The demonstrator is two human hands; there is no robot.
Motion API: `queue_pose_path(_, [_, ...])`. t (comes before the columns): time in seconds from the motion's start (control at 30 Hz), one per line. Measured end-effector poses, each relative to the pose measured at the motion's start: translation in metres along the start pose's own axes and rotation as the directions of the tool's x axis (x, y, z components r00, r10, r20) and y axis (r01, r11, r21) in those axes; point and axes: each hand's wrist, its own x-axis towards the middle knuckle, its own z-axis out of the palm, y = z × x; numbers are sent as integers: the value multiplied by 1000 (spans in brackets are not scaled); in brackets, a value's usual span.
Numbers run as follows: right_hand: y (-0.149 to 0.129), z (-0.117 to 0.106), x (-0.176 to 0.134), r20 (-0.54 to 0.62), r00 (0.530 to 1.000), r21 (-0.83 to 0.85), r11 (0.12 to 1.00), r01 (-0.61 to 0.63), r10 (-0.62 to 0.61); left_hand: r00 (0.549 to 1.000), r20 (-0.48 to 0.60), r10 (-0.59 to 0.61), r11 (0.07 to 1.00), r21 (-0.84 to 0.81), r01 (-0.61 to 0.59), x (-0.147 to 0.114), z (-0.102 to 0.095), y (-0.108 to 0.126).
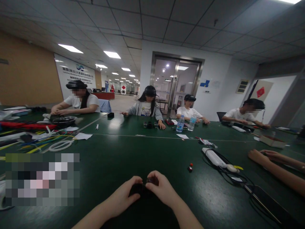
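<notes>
Near the front edge of the green table (107, 165), my left hand (125, 194) curls its thumb and fingers around a small dark object (142, 189). From the other side my right hand (164, 188) pinches the same object between thumb and fingertips. Its kind cannot be made out, as it is dark and partly covered by the fingers. A little way to the right of my hands lies a small red and black piece (190, 167), apart from both.
A white power strip (213, 157) with black cables lies to the right, a dark phone-like slab (267, 202) nearer me. Another person's forearms (281, 168) rest at the right edge. Several people sit opposite. Water bottles (180, 124) stand mid-table; cables (60, 145) lie left.
</notes>
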Motion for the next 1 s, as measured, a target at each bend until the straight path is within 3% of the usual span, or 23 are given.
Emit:
queue_pose_path(0.07, [4,-4,5,-161,986,100,995,-20,36,1000,1,-21,1000,11,21,-1,-1,0])
queue_pose_path(0.13, [9,-10,9,-339,933,185,981,-60,121,999,7,-39,999,23,39,-1,-2,0])
queue_pose_path(0.2, [15,-14,12,-424,870,307,944,-123,251,998,18,-56,998,31,55,-1,-3,-1])
queue_pose_path(0.27, [24,-16,15,-420,839,443,885,-144,347,998,21,-62,997,37,61,-1,-4,-2])
queue_pose_path(0.4, [40,-18,20,-378,838,621,779,-86,393,999,14,-47,998,37,46,-1,-4,-3])
queue_pose_path(0.63, [62,-19,27,-335,821,798,602,-15,463,1000,22,-22,998,59,20,0,-3,-1])
queue_pose_path(0.83, [56,-19,26,-261,835,888,459,11,484,999,36,5,999,43,-6,-2,-5,1])
queue_pose_path(1.0, [49,-20,23,-232,838,882,470,-32,494,999,32,1,999,36,-2,-2,-5,1])
